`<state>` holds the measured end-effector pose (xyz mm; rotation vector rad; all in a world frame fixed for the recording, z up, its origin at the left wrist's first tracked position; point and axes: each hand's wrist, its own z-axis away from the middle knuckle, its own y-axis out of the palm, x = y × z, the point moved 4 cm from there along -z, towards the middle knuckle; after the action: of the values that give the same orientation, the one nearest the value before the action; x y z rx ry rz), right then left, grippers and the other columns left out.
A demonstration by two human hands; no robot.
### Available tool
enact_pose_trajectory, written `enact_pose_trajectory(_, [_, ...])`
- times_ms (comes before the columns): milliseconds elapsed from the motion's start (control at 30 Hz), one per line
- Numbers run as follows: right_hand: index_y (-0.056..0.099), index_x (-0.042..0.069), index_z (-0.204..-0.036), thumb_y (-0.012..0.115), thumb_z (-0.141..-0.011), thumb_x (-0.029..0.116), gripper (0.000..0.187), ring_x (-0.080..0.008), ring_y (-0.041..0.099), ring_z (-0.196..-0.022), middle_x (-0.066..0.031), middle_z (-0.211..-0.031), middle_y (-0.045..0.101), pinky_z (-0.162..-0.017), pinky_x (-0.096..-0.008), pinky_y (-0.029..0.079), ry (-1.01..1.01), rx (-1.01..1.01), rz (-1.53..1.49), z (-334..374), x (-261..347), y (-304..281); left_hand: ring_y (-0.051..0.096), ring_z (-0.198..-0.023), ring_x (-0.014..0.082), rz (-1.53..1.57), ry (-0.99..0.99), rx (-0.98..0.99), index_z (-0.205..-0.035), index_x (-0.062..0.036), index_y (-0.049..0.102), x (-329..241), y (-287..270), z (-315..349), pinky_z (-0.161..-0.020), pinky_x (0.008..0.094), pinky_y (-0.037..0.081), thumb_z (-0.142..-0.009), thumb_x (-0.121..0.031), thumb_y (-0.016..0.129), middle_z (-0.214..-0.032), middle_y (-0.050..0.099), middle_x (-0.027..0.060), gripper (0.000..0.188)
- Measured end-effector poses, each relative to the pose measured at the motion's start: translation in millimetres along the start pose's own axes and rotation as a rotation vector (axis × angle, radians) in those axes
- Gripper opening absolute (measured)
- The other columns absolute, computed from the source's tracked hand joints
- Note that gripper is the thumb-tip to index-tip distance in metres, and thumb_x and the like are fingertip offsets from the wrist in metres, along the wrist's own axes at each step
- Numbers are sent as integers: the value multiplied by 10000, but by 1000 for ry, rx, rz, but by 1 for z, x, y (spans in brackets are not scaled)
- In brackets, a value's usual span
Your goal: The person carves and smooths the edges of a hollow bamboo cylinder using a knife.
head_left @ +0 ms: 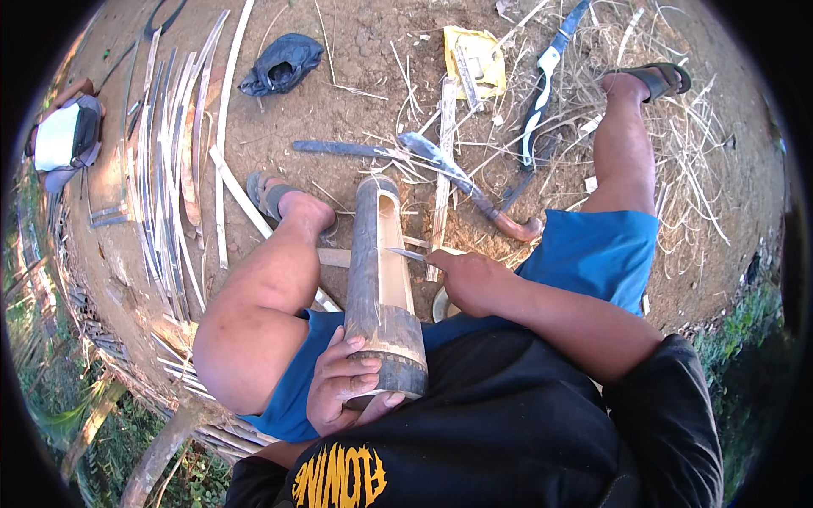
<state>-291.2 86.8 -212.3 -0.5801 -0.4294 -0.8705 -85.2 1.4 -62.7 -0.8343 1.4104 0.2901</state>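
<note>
A thick, dark bamboo tube lies lengthwise between my legs, its near end against my lap. A long rectangular opening is cut in its upper side, showing the pale inside. My left hand is wrapped round the near end, fingers over the side and thumb underneath. In my right hand is a small knife; its handle is hidden in my fingers. The blade points left, its tip over the opening's edge. I cannot tell whether the tip touches the bamboo.
Ahead on the dirt lie a machete with a curved wooden handle, a blue-and-white sheath, a yellow packet and a black plastic bag. Long bamboo strips lie at left, shavings at right. Another person is at far left.
</note>
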Motion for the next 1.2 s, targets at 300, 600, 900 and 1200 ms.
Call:
enact_pose_trajectory(300, [470,70,-1432,563,-912,74,528,-391,685,-1097,-240,-1168,694,-902,-492,551,-4,74,63,23,20,-14,654,-1155,343,-27,-22,-19,-942,-79,629,-4,0,-2,-1119,606,407,-697,-147,949,-1016,727,94,408])
enact_pose_trajectory(600, [491,55,-1380,522,-939,71,442,-399,694,-1064,-250,-1108,702,-895,-496,552,0,3,76,-1,14,-7,655,-1158,331,-31,-7,-1,-948,-88,630,-5,3,-7,-1127,594,401,-701,-134,945,-1009,726,83,402])
enact_pose_trajectory(900, [457,111,-1475,584,-882,31,612,-431,698,-1017,-232,-1057,718,-858,-502,564,59,39,73,-21,4,-10,665,-1143,328,-32,-15,-11,-921,-92,634,-7,5,-9,-1127,586,404,-685,-141,955,-1009,730,78,401])
enact_pose_trajectory(1200, [532,14,-1334,596,-916,85,429,-382,717,-1020,-216,-1072,729,-828,-474,584,16,41,163,-3,16,-16,663,-1153,326,-50,-21,0,-909,-100,635,-8,4,-5,-1132,587,401,-685,-142,956,-1005,731,76,394])
